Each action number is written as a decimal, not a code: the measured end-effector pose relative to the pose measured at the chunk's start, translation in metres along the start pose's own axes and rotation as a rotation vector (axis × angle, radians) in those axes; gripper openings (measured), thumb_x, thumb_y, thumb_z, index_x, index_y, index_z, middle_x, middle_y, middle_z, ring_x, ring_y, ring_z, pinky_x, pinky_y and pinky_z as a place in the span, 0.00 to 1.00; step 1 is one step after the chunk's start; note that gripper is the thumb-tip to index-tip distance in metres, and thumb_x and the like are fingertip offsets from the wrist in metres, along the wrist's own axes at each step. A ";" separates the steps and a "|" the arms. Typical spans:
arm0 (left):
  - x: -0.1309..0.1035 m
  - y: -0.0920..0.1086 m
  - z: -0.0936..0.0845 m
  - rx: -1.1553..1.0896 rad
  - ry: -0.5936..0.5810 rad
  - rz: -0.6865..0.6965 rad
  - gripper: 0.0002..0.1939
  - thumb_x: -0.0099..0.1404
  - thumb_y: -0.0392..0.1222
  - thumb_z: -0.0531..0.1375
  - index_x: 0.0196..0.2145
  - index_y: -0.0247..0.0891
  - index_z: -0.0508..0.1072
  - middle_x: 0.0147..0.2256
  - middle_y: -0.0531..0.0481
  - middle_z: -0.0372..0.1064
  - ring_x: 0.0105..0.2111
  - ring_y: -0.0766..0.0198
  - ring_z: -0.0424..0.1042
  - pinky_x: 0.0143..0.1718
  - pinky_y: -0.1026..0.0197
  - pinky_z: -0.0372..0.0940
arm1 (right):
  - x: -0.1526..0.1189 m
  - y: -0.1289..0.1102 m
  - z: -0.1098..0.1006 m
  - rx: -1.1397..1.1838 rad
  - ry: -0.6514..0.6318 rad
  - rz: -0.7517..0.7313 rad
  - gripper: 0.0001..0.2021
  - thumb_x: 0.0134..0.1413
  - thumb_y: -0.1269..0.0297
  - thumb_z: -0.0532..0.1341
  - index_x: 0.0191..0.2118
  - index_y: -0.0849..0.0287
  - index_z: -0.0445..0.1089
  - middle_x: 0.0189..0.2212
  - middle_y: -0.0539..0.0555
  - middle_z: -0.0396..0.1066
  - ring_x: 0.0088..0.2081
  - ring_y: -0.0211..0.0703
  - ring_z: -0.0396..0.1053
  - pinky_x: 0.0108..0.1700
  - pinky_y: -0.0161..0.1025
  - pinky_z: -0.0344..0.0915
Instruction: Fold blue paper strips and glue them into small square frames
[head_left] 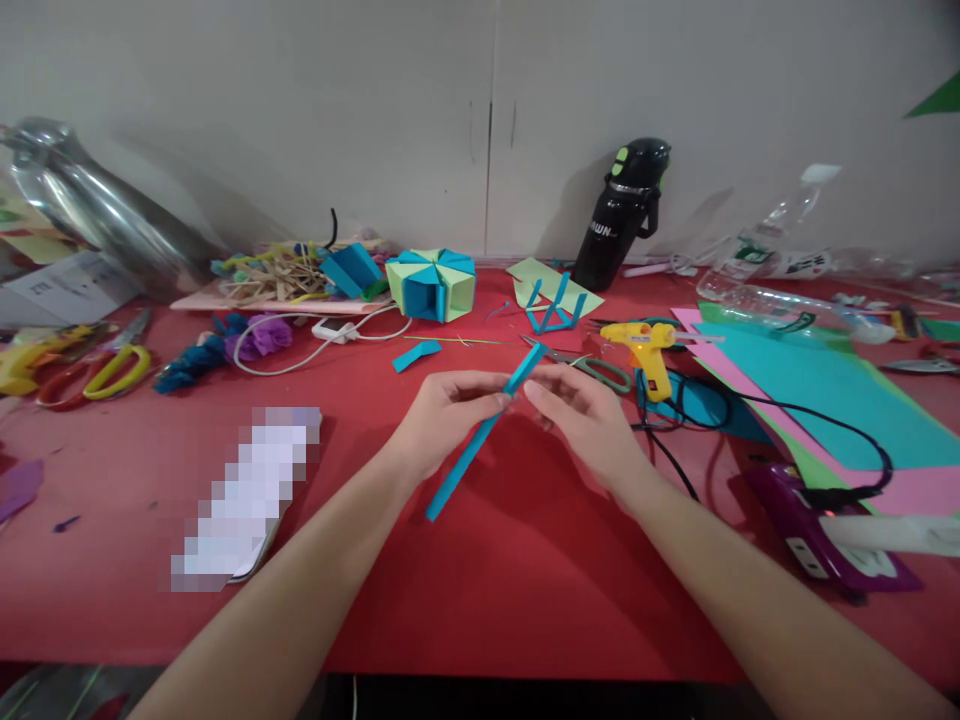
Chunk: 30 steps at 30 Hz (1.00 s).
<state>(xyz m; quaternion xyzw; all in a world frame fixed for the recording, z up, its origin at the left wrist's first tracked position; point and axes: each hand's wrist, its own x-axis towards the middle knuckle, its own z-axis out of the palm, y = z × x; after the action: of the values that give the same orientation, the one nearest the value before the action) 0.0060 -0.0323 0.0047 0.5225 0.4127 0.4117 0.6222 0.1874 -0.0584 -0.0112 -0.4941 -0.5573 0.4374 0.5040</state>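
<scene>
A narrow blue paper strip (469, 455) slants between my hands above the red table. My left hand (457, 415) pinches it near its upper part, thumb on top. Close beside it, my right hand (574, 405) has its thumb and fingers closed at the strip's edge; its lower fingers are partly hidden. Beyond the hands lie a short blue paper piece (416, 355) and a folded blue paper frame with upright prongs (555, 312). Farther back stands a blue and pale green folded paper form (433, 285).
A yellow glue gun (645, 350) with a black cord lies right, near scissors (600, 370) and coloured sheets (832, 390). A purple power strip (802, 530) sits front right. At left are a phone (255, 500) and yellow-handled scissors (120, 370). A black bottle (619, 220) stands behind.
</scene>
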 end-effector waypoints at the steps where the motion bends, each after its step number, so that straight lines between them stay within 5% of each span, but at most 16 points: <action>1: -0.001 0.001 0.000 0.029 -0.032 -0.003 0.12 0.57 0.38 0.69 0.41 0.37 0.82 0.40 0.45 0.81 0.41 0.58 0.79 0.49 0.54 0.71 | 0.001 0.000 -0.002 -0.017 -0.009 -0.015 0.14 0.57 0.50 0.67 0.41 0.56 0.77 0.33 0.52 0.75 0.33 0.40 0.71 0.36 0.39 0.69; 8: -0.002 0.001 0.002 0.078 -0.097 -0.125 0.05 0.59 0.39 0.67 0.33 0.36 0.81 0.33 0.44 0.80 0.34 0.59 0.79 0.43 0.56 0.72 | 0.001 0.003 -0.001 -0.090 0.021 -0.038 0.14 0.57 0.52 0.67 0.28 0.57 0.77 0.27 0.52 0.73 0.32 0.42 0.70 0.37 0.42 0.68; 17: 0.001 -0.007 0.000 0.093 -0.081 -0.025 0.04 0.59 0.40 0.67 0.32 0.38 0.82 0.30 0.48 0.79 0.33 0.62 0.78 0.42 0.60 0.72 | 0.000 0.002 -0.003 -0.089 -0.042 -0.038 0.12 0.57 0.52 0.67 0.32 0.56 0.80 0.30 0.53 0.79 0.33 0.45 0.74 0.39 0.43 0.71; 23: 0.001 -0.008 0.000 0.100 -0.091 -0.035 0.05 0.60 0.40 0.66 0.32 0.37 0.82 0.29 0.48 0.79 0.32 0.62 0.77 0.40 0.60 0.72 | -0.005 -0.001 -0.001 -0.472 0.014 -0.393 0.13 0.65 0.61 0.61 0.29 0.55 0.77 0.29 0.53 0.74 0.32 0.42 0.71 0.36 0.41 0.67; 30: -0.001 -0.010 0.006 0.072 -0.038 -0.044 0.06 0.59 0.41 0.66 0.29 0.38 0.82 0.28 0.48 0.78 0.31 0.62 0.76 0.38 0.60 0.70 | -0.003 0.000 -0.005 -0.731 -0.053 -0.681 0.11 0.69 0.68 0.54 0.38 0.57 0.74 0.35 0.56 0.71 0.37 0.44 0.70 0.42 0.43 0.68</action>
<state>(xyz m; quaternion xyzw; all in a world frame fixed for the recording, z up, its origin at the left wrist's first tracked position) 0.0119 -0.0365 -0.0049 0.5430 0.4269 0.3729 0.6196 0.1925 -0.0612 -0.0105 -0.4171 -0.8164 0.0365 0.3978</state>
